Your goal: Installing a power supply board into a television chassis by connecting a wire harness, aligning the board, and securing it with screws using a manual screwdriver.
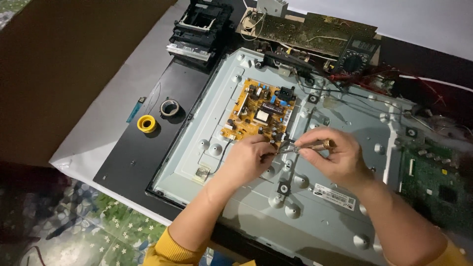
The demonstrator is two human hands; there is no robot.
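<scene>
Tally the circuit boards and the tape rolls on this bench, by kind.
Circuit boards: 3, the orange board by the hands, the green board at right, the brownish board at the back.
Tape rolls: 2, yellow roll and grey roll.
Total: 5

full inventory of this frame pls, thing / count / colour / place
metal back panel: 1, pale grey, centre, on the table
circuit board: 1, yellow-orange, on panel, upper left
green board: 1, right edge
bare board: 1, brownish, top
multimeter: 1, dark, top right of centre
black frame part: 1, top
tape roll: 1, yellow, left
solder spool: 1, grey, beside the yellow roll
lighter: 1, blue, far left
soldering tool: 1, brown-handled, in right hand
left hand: at board's lower edge
right hand: grips the tool
</scene>
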